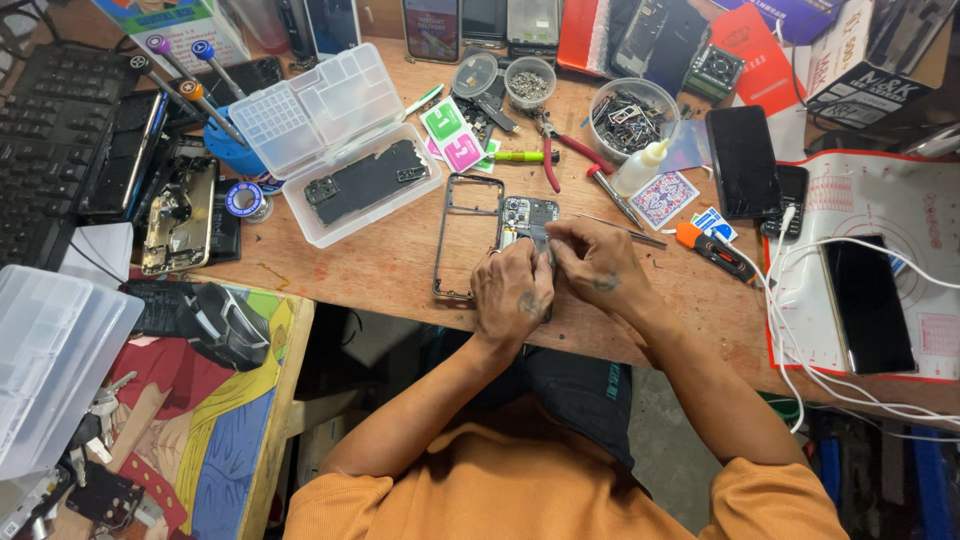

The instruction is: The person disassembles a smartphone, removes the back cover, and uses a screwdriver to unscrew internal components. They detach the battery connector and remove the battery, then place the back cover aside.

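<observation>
Our left hand [512,295] lay curled over the lower part of an opened phone body [528,222], fingers folded down on it and pinning it to the wooden bench [380,270]; our right hand [592,262] was pinched shut just beside it, thumb and forefinger closed on the phone's upper middle, though whether they held a small tool we could not tell. The phone lay directly under both hands, its long axis running away from us, the left hand nearer its near end. Touching its left side lay an empty metal phone frame [467,238], parallel. Beyond: two square packets, one green [443,121], one pink [461,153]; a patterned blue-and-red card [664,199]; a small blue-and-white label [711,222]. Far left, a clear hinged plastic box [335,140] held a dark plate. Right, a white mat with red edging [880,200] carried a dark phone [868,303].
</observation>
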